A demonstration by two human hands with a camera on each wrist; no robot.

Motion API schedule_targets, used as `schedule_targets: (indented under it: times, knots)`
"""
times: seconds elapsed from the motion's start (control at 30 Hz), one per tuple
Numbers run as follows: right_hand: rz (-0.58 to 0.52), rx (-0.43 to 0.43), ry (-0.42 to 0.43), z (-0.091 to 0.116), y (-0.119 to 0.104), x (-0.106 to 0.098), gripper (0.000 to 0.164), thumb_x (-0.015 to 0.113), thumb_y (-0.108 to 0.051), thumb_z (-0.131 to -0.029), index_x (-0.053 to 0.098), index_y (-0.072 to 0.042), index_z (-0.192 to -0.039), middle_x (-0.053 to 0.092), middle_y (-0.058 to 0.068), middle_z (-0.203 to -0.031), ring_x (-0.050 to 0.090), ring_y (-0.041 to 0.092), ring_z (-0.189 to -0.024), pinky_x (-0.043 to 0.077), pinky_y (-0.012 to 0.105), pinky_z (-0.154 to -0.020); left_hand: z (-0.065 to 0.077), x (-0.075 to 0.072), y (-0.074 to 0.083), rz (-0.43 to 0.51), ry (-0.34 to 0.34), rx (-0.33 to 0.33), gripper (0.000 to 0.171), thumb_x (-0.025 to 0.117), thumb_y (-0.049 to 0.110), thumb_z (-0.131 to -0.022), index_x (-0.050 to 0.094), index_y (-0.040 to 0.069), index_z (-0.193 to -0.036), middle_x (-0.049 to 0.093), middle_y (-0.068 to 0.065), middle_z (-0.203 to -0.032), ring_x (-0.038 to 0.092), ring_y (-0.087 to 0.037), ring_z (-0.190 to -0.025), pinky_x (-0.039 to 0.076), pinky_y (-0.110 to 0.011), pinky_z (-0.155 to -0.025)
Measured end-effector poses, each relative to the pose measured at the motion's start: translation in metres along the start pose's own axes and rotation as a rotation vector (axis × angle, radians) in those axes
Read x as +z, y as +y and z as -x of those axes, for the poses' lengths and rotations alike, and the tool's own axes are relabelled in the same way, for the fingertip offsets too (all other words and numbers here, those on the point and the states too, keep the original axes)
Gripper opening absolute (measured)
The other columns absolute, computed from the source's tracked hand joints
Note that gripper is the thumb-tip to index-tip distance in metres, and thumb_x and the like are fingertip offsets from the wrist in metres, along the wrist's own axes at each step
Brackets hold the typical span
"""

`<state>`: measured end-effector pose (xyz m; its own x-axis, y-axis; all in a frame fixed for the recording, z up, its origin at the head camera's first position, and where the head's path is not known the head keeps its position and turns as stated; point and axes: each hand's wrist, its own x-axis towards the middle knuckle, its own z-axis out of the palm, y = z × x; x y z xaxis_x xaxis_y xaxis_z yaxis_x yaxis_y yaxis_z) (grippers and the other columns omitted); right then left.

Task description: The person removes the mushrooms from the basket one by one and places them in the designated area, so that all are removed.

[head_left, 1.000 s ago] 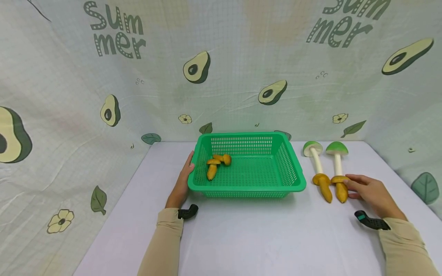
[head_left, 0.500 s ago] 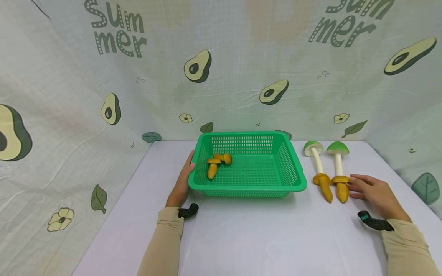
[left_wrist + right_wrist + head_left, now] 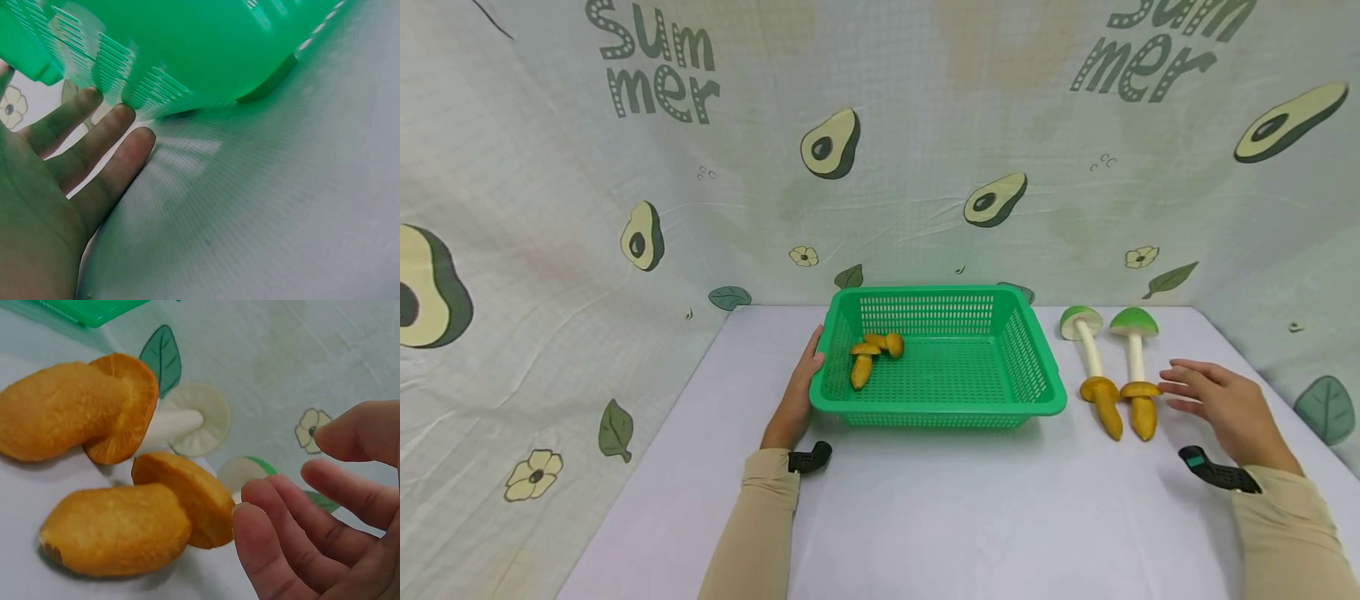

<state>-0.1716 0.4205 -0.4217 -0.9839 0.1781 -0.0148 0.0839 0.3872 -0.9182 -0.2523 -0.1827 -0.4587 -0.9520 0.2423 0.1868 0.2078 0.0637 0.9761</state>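
My left hand rests against the left side of a green plastic basket. In the left wrist view its fingers are extended, their tips at the slotted wall. Inside the basket, two brown mushrooms lie at the left. To the basket's right are two more brown mushrooms, a left one and a right one, caps pointing away from me. Beyond them lie two green-capped white mushrooms, stems toward me. My right hand hovers just right of the right brown mushroom, fingers loosely bent and holding nothing.
A white-covered table lies under everything. Behind it and at both sides hangs a pale cloth printed with avocados, leaves and flowers. A black strap device sits on each wrist.
My right hand has let go of the right brown mushroom and drawn back to the right, its fingers spreading. The left hand and the basket keep their place.
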Motion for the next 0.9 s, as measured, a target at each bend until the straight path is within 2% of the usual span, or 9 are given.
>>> schedule_targets:
  times: [0.17,0.27,0.47,0.6,0.67,0.9]
  knots:
    - [-0.205,-0.012,-0.080,-0.003,-0.012,0.007,0.028,0.060,-0.034,-0.102,0.057,-0.018,-0.124,0.070,-0.018,-0.103,0.067,0.000,-0.091,0.056,0.020,-0.073,0.000,0.000,0.001,0.001,-0.011,0.005,0.059,0.030,0.052,-0.106,0.012,0.039,-0.161,0.009,0.020,-0.164,0.003,-0.008,-0.150,0.001,-0.052,-0.119]
    - [-0.277,-0.011,-0.116,-0.007,-0.023,0.015,0.024,0.061,-0.032,-0.101,0.058,-0.020,-0.122,0.071,-0.015,-0.105,0.068,0.003,-0.092,0.056,0.021,-0.074,0.000,0.000,0.001,0.007,-0.014,0.003,0.058,0.029,0.051,-0.107,0.011,0.039,-0.161,0.008,0.019,-0.164,0.003,-0.009,-0.150,0.001,-0.052,-0.119]
    - [-0.239,-0.041,-0.177,-0.017,-0.054,0.030,0.039,0.059,-0.036,-0.102,0.055,-0.013,-0.133,0.070,-0.014,-0.109,0.068,0.005,-0.098,0.056,0.023,-0.079,0.000,-0.001,0.000,0.004,-0.009,-0.002,0.058,0.030,0.051,-0.107,0.012,0.040,-0.161,0.010,0.021,-0.163,0.005,-0.008,-0.149,0.002,-0.052,-0.119]
    - [-0.137,-0.074,-0.208,-0.022,-0.077,0.040,0.057,0.054,-0.046,-0.102,0.047,-0.006,-0.142,0.067,-0.017,-0.113,0.065,0.003,-0.104,0.055,0.023,-0.084,-0.001,-0.001,-0.001,0.001,-0.009,0.004,0.060,0.030,0.052,-0.106,0.012,0.038,-0.162,0.012,0.021,-0.163,0.005,-0.008,-0.149,0.002,-0.053,-0.119]
    - [-0.102,-0.085,-0.216,-0.024,-0.087,0.046,0.066,0.052,-0.049,-0.101,0.043,-0.002,-0.146,0.066,-0.011,-0.120,0.064,0.004,-0.106,0.054,0.024,-0.086,-0.001,0.000,-0.001,0.001,-0.007,0.002,0.060,0.030,0.052,-0.106,0.013,0.038,-0.162,0.012,0.021,-0.163,0.006,-0.008,-0.149,0.002,-0.053,-0.119]
    - [-0.111,-0.090,-0.256,-0.034,-0.111,0.063,0.063,0.057,-0.043,-0.101,0.044,-0.002,-0.146,0.065,-0.005,-0.123,0.065,0.011,-0.109,0.054,0.027,-0.088,0.001,-0.001,0.001,-0.001,-0.004,-0.003,0.057,0.031,0.052,-0.106,0.014,0.043,-0.160,0.012,0.022,-0.163,0.006,-0.008,-0.149,0.002,-0.053,-0.119]
